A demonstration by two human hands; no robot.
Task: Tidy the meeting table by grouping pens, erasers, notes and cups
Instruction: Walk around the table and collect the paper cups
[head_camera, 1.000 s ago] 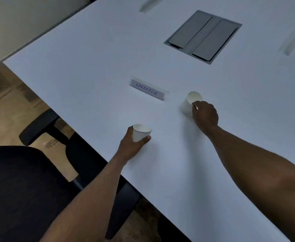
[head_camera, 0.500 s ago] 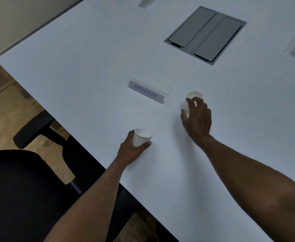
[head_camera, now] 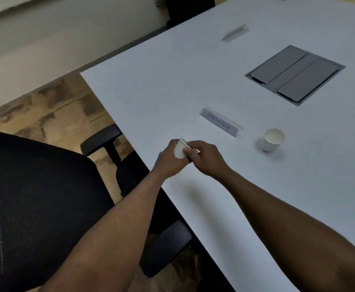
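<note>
Near the white table's (head_camera: 193, 81) front edge, my left hand (head_camera: 169, 159) grips a small white paper cup (head_camera: 179, 149), tilted over. My right hand (head_camera: 206, 159) meets it from the right, its fingers curled round the same cup. Most of that cup is hidden by the two hands. A second white paper cup (head_camera: 273, 140) stands upright and alone on the table, to the right of both hands.
A clear name sign reading LABRADOR (head_camera: 220, 123) stands just behind the hands. A grey cable hatch (head_camera: 294, 74) is set into the table farther back, with another sign (head_camera: 234, 33) beyond it. A black office chair (head_camera: 35, 197) is at the left, below the table edge.
My right hand has let go of the right cup and moved left onto the cup in my left hand. That cup is now tilted. The camera view shifted left.
</note>
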